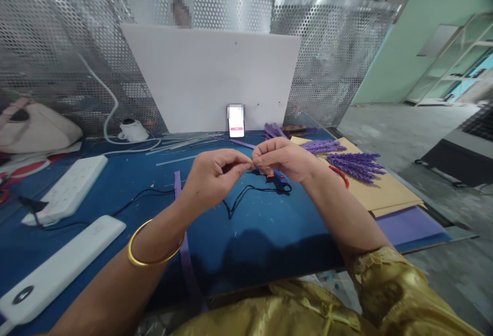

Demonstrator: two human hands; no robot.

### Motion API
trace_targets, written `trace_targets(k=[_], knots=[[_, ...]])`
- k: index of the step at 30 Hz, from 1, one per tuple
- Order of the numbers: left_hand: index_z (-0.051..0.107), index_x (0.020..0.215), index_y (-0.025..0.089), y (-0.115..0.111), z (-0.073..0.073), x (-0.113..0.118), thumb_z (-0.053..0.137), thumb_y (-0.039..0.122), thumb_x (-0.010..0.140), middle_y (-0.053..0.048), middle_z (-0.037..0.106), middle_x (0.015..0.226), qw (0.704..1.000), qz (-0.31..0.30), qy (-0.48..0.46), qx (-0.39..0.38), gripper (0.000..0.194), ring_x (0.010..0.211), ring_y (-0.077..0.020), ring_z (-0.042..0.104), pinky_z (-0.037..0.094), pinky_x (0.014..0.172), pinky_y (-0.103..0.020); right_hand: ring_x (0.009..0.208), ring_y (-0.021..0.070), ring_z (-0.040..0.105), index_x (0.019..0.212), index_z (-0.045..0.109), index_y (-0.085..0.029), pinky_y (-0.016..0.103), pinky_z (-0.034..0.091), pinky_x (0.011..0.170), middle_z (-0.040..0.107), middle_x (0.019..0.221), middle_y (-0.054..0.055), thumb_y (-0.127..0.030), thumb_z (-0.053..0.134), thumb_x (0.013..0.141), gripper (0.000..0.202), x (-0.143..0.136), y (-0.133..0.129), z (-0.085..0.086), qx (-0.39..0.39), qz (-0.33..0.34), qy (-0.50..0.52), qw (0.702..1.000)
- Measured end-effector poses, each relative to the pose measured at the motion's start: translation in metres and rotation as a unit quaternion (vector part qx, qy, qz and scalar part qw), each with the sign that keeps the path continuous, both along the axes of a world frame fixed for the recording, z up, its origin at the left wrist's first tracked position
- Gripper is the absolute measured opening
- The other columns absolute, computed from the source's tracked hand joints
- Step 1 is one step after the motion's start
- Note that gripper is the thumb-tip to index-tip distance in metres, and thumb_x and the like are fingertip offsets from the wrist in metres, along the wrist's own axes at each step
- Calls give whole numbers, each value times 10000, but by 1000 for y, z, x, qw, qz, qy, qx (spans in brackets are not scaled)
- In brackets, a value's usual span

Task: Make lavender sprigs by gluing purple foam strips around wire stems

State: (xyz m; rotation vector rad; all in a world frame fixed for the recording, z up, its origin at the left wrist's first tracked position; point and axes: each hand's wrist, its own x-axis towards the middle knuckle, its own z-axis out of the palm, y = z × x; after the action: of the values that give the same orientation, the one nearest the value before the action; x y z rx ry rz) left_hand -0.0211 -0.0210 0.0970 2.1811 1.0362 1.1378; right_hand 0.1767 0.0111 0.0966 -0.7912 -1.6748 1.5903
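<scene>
My left hand (215, 174) and my right hand (281, 159) meet fingertip to fingertip above the blue table (262, 218). Both are closed in a pinch, and whatever sits between the fingers is too small to make out. Just beneath my right hand lies a blue glue gun (281, 179), partly covered by it, with a black cord trailing left. A purple paper strip (186, 259) runs under my left forearm and down over the table's front edge. To the right of my right hand, purple lavender-like flower sprigs (356, 166) rest on brown paper (385, 189).
A phone (236, 121) leans against a white board (219, 76). White power strips (71, 187) lie at left, near a white cup-like object (133, 130). Thin clear sticks (188, 141) lie at the back. Orange-handled scissors (339, 175) and purple sheets (412, 224) are at right.
</scene>
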Motion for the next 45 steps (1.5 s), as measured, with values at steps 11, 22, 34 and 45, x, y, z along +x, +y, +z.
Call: trace_targets(k=[11,22,34,45], knots=[[764,727,207,10,2,-5,735,346,750,-12,675,666,968,-29,-162,-190,144,523,-102,431,326,496,-257,692,121,592,873,683,-178,276,497,677,660,767,2,-327,704,851,152,-3,-1,-4,347,-179,6,921],[739,691,207,13,-2,-5,787,396,715,66,302,478,918,-108,-226,-309,197,462,-82,188,111,472,-289,749,147,611,955,671,-276,337,444,757,676,838,-1,-217,581,961,107,2,-2,-11,747,-251,-119,603],[749,678,218,7,5,-6,730,348,741,1,602,581,961,-64,-164,-215,146,508,-105,410,322,495,-267,737,157,574,818,585,-202,316,437,699,627,796,28,-200,504,971,173,-8,-13,-7,661,-217,-134,705],[771,768,201,4,9,-9,647,288,819,-31,746,731,997,7,-1,-71,160,688,-173,624,453,636,-275,510,89,473,734,632,-157,240,351,514,562,551,-33,-364,669,822,228,-12,-10,-6,137,-86,-63,985]])
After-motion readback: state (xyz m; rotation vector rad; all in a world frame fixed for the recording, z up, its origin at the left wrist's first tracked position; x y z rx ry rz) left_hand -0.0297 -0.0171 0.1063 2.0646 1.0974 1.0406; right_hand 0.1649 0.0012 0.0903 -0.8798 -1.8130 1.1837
